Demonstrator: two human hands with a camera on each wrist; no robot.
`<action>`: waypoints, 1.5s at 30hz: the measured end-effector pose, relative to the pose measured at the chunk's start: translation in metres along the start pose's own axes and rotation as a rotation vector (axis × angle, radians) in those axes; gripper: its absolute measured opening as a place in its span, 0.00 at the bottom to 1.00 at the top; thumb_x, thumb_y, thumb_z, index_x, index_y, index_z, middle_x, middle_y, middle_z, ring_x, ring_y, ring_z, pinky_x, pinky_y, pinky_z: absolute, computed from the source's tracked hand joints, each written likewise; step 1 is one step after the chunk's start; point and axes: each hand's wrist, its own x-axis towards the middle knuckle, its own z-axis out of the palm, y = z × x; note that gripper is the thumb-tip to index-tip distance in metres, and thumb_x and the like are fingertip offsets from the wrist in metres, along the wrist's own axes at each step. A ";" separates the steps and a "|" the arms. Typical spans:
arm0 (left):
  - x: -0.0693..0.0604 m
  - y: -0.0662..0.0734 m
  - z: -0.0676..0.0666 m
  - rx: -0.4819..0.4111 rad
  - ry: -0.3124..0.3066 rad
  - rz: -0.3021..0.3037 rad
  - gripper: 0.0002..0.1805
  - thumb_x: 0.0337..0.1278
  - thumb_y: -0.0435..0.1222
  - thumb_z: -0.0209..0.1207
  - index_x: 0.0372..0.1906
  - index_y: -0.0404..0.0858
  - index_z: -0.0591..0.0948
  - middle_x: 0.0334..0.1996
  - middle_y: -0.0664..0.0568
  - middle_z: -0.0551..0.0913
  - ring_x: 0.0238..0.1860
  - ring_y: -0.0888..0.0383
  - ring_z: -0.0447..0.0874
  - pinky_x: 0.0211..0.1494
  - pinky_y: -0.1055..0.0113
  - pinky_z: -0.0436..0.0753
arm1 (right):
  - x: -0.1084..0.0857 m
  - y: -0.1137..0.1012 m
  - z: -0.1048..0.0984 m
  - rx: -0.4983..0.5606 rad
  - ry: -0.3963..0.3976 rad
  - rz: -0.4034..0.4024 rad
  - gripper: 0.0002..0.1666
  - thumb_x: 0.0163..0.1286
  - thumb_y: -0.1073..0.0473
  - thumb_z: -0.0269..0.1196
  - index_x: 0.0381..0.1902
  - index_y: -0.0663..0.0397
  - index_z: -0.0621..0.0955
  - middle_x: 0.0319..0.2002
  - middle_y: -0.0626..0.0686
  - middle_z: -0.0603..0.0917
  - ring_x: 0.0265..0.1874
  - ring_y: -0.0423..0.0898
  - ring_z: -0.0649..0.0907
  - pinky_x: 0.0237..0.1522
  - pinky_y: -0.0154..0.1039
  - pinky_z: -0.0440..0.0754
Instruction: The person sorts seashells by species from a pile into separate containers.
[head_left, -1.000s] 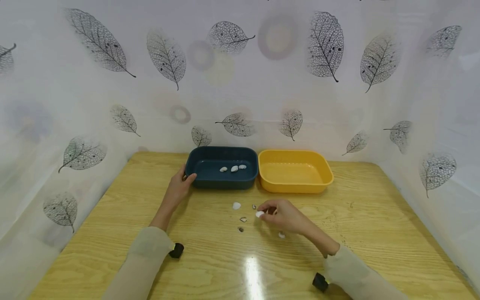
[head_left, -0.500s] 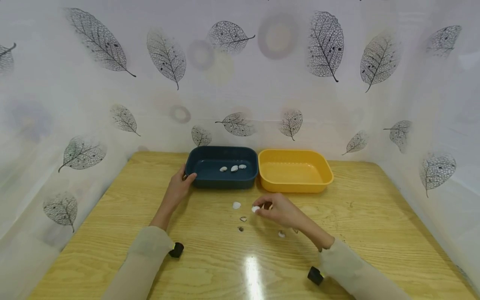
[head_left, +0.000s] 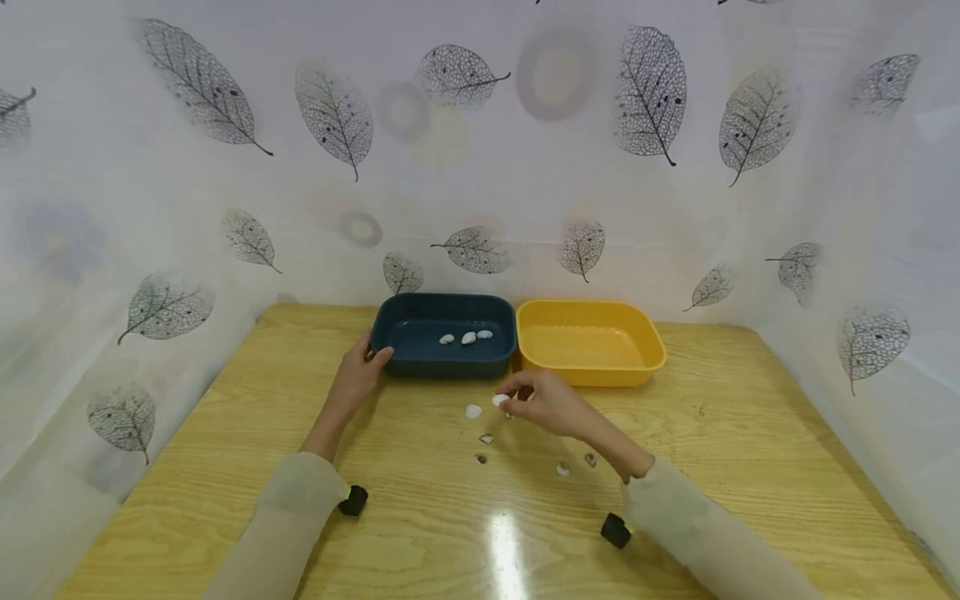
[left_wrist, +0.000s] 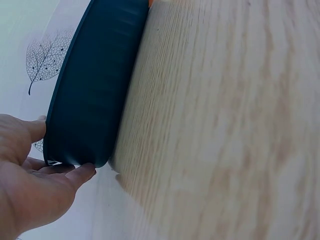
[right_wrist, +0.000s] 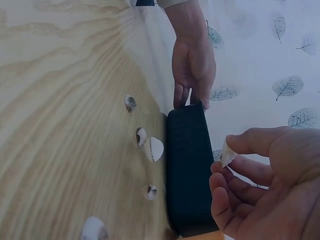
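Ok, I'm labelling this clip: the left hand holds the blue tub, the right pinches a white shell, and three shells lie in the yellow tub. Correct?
Not quite: the three shells lie in the blue tub, not the yellow tub, as the head view shows. The rest stands.

From far off I see 2 long sleeves [head_left: 273, 537], both plain and pale tan. The 2 cuffs [head_left: 303, 479] look a bit green. Next to them are 2 small black boxes [head_left: 354, 502], each with a bit of yellow.
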 end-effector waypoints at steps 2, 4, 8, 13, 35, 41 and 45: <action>-0.001 0.000 0.000 -0.001 0.001 0.001 0.39 0.84 0.40 0.48 0.82 0.28 0.41 0.80 0.31 0.45 0.79 0.35 0.49 0.78 0.47 0.60 | 0.004 -0.002 -0.001 -0.009 0.005 -0.007 0.10 0.72 0.61 0.67 0.46 0.62 0.88 0.33 0.48 0.86 0.30 0.44 0.78 0.29 0.33 0.76; -0.001 -0.001 0.000 -0.005 0.002 0.000 0.39 0.84 0.41 0.48 0.82 0.29 0.42 0.81 0.31 0.45 0.79 0.35 0.49 0.78 0.47 0.60 | 0.007 -0.003 -0.003 -0.026 0.015 -0.012 0.10 0.72 0.61 0.68 0.46 0.62 0.88 0.33 0.48 0.85 0.29 0.44 0.77 0.29 0.33 0.76; -0.002 -0.001 0.001 -0.013 0.000 0.004 0.39 0.84 0.41 0.48 0.82 0.29 0.42 0.81 0.32 0.45 0.79 0.35 0.49 0.78 0.47 0.60 | 0.014 -0.007 -0.006 -0.043 0.040 -0.019 0.11 0.72 0.62 0.68 0.47 0.62 0.89 0.33 0.48 0.85 0.29 0.44 0.77 0.29 0.34 0.75; -0.002 -0.002 -0.001 -0.012 -0.003 -0.003 0.40 0.84 0.42 0.47 0.82 0.30 0.41 0.81 0.32 0.45 0.80 0.35 0.48 0.78 0.47 0.60 | 0.023 -0.012 -0.011 -0.029 0.067 -0.018 0.12 0.73 0.62 0.67 0.49 0.62 0.88 0.35 0.49 0.86 0.31 0.44 0.79 0.31 0.35 0.79; 0.000 -0.002 0.000 -0.003 0.005 -0.003 0.40 0.83 0.40 0.48 0.82 0.28 0.41 0.81 0.32 0.45 0.79 0.35 0.50 0.78 0.47 0.61 | 0.089 -0.006 -0.023 -0.122 0.163 0.060 0.17 0.75 0.59 0.65 0.54 0.66 0.86 0.48 0.60 0.88 0.45 0.53 0.86 0.50 0.46 0.86; -0.001 -0.001 0.000 0.050 0.028 -0.018 0.39 0.83 0.41 0.49 0.83 0.31 0.44 0.81 0.32 0.46 0.78 0.33 0.54 0.79 0.45 0.57 | 0.103 0.001 -0.025 -0.170 0.193 0.058 0.17 0.75 0.61 0.65 0.54 0.69 0.86 0.48 0.62 0.88 0.45 0.55 0.87 0.51 0.48 0.86; -0.001 0.000 0.001 0.080 0.031 -0.008 0.38 0.83 0.41 0.49 0.83 0.30 0.46 0.80 0.31 0.48 0.76 0.32 0.57 0.78 0.43 0.58 | 0.104 0.006 -0.025 -0.177 0.209 0.063 0.16 0.74 0.63 0.65 0.53 0.70 0.86 0.47 0.63 0.88 0.45 0.56 0.86 0.51 0.48 0.85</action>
